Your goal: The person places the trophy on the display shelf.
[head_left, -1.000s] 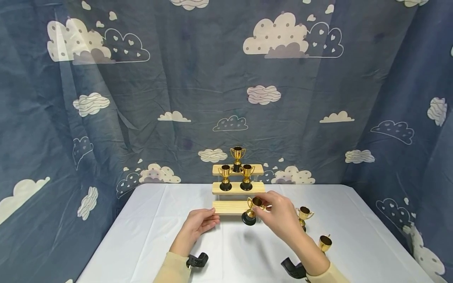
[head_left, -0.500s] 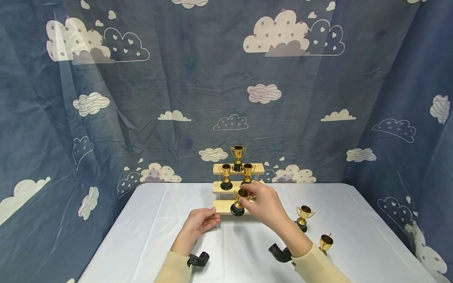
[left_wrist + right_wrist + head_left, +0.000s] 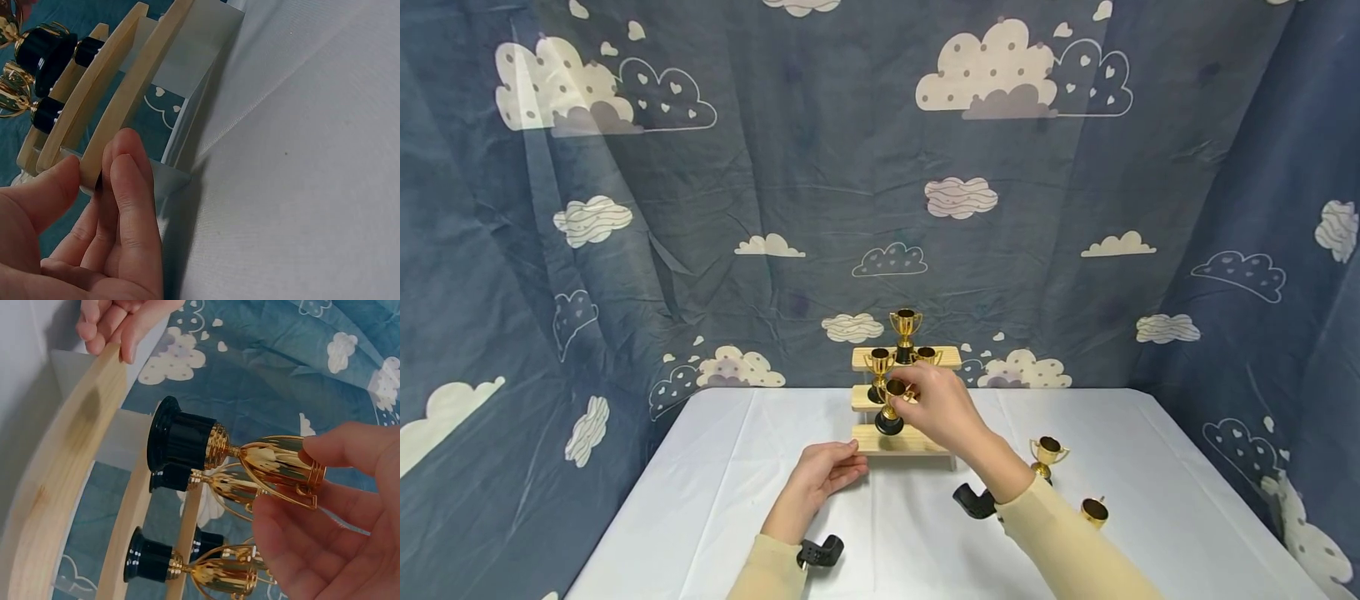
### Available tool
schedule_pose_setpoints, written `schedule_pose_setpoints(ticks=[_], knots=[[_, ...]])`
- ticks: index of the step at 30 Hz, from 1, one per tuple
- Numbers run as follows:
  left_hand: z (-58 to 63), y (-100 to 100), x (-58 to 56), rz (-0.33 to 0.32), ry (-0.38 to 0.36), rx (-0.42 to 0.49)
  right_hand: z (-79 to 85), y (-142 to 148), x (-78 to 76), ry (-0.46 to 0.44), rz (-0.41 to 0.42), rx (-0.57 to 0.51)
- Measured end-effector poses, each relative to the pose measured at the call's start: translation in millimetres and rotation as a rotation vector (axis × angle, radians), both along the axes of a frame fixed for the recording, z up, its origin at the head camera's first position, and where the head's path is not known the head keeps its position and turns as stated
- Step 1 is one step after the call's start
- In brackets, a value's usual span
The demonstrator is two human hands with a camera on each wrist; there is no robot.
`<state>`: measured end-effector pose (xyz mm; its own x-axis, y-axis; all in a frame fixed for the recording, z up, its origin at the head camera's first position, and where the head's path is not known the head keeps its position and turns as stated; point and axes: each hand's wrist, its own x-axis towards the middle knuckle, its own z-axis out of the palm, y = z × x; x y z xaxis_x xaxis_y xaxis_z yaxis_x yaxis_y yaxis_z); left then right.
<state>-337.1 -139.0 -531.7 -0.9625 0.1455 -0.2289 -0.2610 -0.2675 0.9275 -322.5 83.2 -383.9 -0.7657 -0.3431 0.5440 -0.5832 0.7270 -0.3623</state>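
My right hand [image 3: 946, 410] pinches a small gold trophy cup [image 3: 889, 423] by its upper part, thumb on one side and fingers on the other. The cup's black base [image 3: 187, 439] hangs above the lowest board [image 3: 69, 456] of a three-tier wooden shelf [image 3: 910, 443], apart from it. My left hand [image 3: 822, 479] pinches the left end of that lowest board between thumb and fingers, as the left wrist view shows. One trophy [image 3: 906, 329] stands on the top tier. Two more, a left one [image 3: 878, 365] and a right one [image 3: 928, 356] partly behind my right hand, stand on the middle tier.
Two other gold trophies, one [image 3: 1048, 452] farther off and one [image 3: 1094, 512] partly hidden by my right sleeve, are on the white-covered table [image 3: 737, 467] to the right. A dark blue cloud-print cloth [image 3: 820, 167] hangs behind the shelf and along the sides.
My right hand has carried the trophy leftward and up, from the lowest board's right front to above its left half. My left hand has stayed at the board's end.
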Motion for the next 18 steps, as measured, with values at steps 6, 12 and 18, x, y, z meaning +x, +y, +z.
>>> schedule_pose_setpoints(ticks=[6, 12, 18], knots=[[1.0, 0, -0.3, -0.002, 0.005, 0.001, -1.4, -7, -11.7, -0.058, -0.001, 0.019], [0.8, 0, 1.2, 0.004, -0.001, 0.001, -11.3, -15, -21.0, -0.12, 0.033, 0.027], [2.0, 0, 1.6, -0.005, -0.002, -0.002, -18.8, -23, -24.8, -0.114, 0.049, 0.047]])
